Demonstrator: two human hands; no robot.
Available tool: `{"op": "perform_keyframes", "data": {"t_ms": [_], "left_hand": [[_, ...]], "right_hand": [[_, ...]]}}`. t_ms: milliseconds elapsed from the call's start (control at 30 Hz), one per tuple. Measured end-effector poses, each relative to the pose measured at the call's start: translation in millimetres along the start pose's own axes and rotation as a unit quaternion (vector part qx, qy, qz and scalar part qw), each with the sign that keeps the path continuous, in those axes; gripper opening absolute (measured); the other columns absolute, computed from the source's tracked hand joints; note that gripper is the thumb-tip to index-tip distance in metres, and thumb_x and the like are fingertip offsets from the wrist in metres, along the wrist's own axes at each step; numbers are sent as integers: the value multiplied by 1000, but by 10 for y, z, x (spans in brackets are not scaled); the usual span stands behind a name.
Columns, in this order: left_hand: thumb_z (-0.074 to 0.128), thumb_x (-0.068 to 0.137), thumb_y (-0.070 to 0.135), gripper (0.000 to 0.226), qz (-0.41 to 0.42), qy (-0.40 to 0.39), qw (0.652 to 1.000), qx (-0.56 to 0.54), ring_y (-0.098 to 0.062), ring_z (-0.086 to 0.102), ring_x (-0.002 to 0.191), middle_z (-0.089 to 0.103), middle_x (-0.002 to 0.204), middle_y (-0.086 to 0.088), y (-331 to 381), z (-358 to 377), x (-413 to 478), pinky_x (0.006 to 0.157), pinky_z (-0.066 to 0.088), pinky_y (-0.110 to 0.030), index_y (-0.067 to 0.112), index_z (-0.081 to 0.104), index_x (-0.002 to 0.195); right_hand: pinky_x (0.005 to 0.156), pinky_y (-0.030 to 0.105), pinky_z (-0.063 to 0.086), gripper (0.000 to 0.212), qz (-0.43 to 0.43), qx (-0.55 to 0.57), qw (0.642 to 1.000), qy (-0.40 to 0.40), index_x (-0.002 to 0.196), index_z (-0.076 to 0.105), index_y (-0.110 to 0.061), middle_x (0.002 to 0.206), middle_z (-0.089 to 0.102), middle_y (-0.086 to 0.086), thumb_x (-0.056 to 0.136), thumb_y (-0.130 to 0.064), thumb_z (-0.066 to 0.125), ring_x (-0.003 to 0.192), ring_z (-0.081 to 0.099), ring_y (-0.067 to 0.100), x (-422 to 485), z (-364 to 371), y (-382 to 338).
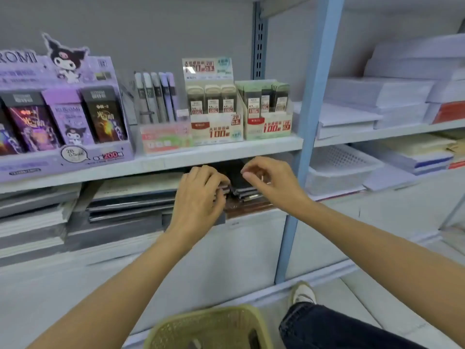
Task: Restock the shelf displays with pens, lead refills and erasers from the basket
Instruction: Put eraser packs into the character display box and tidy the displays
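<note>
Holding: a bundle of dark packs (242,192) between both hands, in front of the lower shelf's opening and just under the edge of the upper shelf (161,159).
Look of packs: slim, flat, glossy, near-black with pale glints along the edges – stacked side by side; print too blurred to read.
Left hand (201,197): back toward the camera, fingers curled round the left end of the bundle, gripping it; forearm reaching up from the lower left.
Right hand (273,181): fingers bent down onto the right end of the bundle, thumb stretched toward the left hand; too blurred to tell whether it clamps the packs or only touches them.
Basket (186,331): yellow-green mesh, at the bottom edge, below the forearms and well apart from the packs.
On the upper shelf: cream display box (214,127) of lead refills, green display box (268,124) touching its right side, clear pen rack (157,102) to its left, purple cartoon display (65,117) further left.
Right bay: white paper stacks (377,96) beyond the blue upright (314,96).
</note>
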State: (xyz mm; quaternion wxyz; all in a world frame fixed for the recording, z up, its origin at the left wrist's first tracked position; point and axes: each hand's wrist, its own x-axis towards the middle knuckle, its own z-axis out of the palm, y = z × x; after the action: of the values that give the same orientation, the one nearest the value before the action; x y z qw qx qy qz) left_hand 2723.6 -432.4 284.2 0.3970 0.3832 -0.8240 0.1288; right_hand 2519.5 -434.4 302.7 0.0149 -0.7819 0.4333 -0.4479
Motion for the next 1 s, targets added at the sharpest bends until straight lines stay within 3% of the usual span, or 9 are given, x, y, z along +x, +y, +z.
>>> {"op": "perform_keyframes", "data": {"t_ms": [100,200,300,367,433,533,633,800,1000], "left_hand": [[65,81,3,16,-50,-70,994,-65,-24,56,84,60,89,-3,-6,344,-667,71,44,-35,11,66,94],[64,84,8,13,-139,-206,961,-118,-22,58,87,63,86,1,-18,736,-1419,72,44,-34,15,67,94],[56,93,23,11,-212,-356,902,-121,-19,60,96,66,95,3,-111,1100,-2179,80,49,-38,21,65,99],[54,95,27,15,-258,-408,869,-110,-21,62,99,68,103,2,-190,1260,-2645,81,50,-37,20,64,103],[52,96,25,23,-295,-449,839,-87,-26,59,109,65,117,-3,-264,1396,-3048,85,47,-34,16,62,115],[47,99,31,44,-310,-515,799,-19,-29,48,124,48,142,-8,-346,1559,-3492,98,40,-33,16,44,140],[51,98,33,59,-351,-523,777,-5,-31,40,130,39,148,-10,-409,1674,-3756,104,36,-37,15,28,149],[61,92,20,45,-384,-490,783,16,-30,43,119,46,132,-12,-391,1804,-3932,95,39,-36,11,44,133],[70,87,16,31,-450,-463,762,-55,-29,56,102,61,114,-13,-385,1838,-3950,80,45,-37,10,59,115]], "right_hand": [[66,25,49,8,75,2,992,-97,93,69,-14,85,67,-3,92,-20,64,73,59,9,-678,527,237],[69,28,44,11,157,0,967,-201,98,69,-11,91,66,4,93,-19,62,77,58,12,-1359,1035,548],[91,31,41,26,235,-18,923,-303,119,62,-11,118,59,9,97,-24,57,109,54,21,-2042,1480,810],[104,31,34,40,272,-40,890,-363,134,52,-13,138,49,8,98,-30,55,128,45,24,-2445,1722,910],[107,31,33,48,291,-53,866,-404,142,44,-17,147,41,3,98,-35,53,132,43,22,-2746,1898,954],[109,29,30,46,291,-65,882,-365,138,50,-13,146,44,2,96,-31,57,131,43,21,-2990,2035,999],[110,32,31,44,293,-45,903,-310,133,55,-9,139,51,5,92,-24,64,128,45,23,-3084,2053,1047],[112,26,25,42,315,-30,904,-287,123,63,-13,140,44,7,83,-18,74,133,36,23,-3194,2045,1073],[114,40,29,69,294,-167,855,-394,139,49,-22,159,12,12,79,-43,75,144,17,29,-3310,2133,1014]]}}
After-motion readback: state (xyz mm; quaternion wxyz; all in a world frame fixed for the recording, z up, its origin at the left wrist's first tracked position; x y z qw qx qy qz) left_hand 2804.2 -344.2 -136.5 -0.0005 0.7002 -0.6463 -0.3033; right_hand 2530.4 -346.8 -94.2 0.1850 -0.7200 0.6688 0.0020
